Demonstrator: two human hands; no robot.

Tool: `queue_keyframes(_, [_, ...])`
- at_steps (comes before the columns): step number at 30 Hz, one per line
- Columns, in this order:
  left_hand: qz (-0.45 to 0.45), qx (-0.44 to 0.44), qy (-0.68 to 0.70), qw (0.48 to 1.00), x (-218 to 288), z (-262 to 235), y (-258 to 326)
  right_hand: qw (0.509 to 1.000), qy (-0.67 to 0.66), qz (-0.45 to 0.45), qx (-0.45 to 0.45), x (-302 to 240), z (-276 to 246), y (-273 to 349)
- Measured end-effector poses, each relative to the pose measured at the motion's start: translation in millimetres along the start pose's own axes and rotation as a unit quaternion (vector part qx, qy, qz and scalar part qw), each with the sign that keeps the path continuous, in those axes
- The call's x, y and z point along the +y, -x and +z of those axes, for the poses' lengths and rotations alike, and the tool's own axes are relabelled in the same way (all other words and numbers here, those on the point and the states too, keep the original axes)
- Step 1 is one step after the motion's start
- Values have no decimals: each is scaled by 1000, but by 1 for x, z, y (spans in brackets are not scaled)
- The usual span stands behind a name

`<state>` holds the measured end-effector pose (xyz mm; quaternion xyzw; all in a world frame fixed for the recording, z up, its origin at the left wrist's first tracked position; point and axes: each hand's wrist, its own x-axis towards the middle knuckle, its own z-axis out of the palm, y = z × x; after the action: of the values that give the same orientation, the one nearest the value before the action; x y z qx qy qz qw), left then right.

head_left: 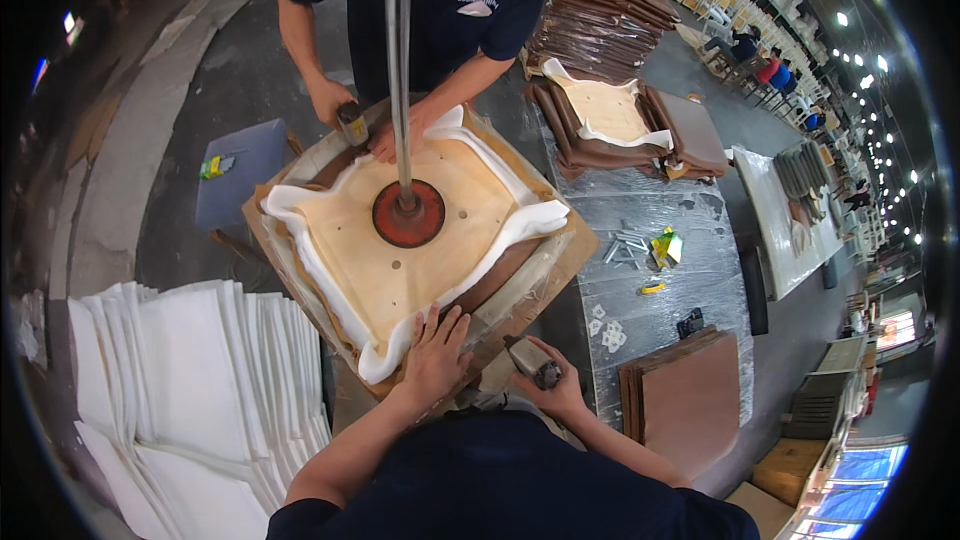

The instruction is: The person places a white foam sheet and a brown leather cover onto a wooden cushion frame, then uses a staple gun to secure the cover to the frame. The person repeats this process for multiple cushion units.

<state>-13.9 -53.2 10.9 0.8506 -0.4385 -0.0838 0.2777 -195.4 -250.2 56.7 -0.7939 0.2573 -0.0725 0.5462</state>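
Observation:
A pale plywood seat board (pixel 345 225) lies on white foam (pixel 540 222), whose edges curl up around it. Brown cover material (pixel 497 283) shows beneath the foam. From above, a round red press plate (pixel 408 230) on a metal rod bears on the board's middle. My left hand (pixel 437 355) rests with fingers spread on the near edge of the foam and cover. My right hand (pixel 555 385) grips a staple gun (pixel 530 360) just right of the near corner, apart from the seat. Across from me, a co-worker's hand (pixel 328 102) holds another staple gun (pixel 352 124); their other hand touches the far edge.
White foam sheets (pixel 200 380) stand stacked at left. A blue-grey stool (pixel 238 170) is beyond them. On the plastic-covered table (pixel 650 280) at right lie metal staple strips (pixel 625 247), a yellow packet (pixel 667 248), brown panels (pixel 690 400) and finished brown seats (pixel 690 130).

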Motion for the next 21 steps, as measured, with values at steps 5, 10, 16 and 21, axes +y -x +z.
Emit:
queue_keyframes(5, [-13,-40,-66,997,-3,-1,-2,999,-16,24,29,-3,6,15])
queue_keyframes(10, [-6,-68,-38,997,-1,7,-9,991,-90,46,86,-8,36,20])
queue_keyframes(16, [5,-123,6,992,-21,-8,-12,976,-163,111,95,-37,74,4])
queue_keyframes(21, [4,-111,267,957,-19,-59,-10,989,-83,35,114,-25,88,-9])
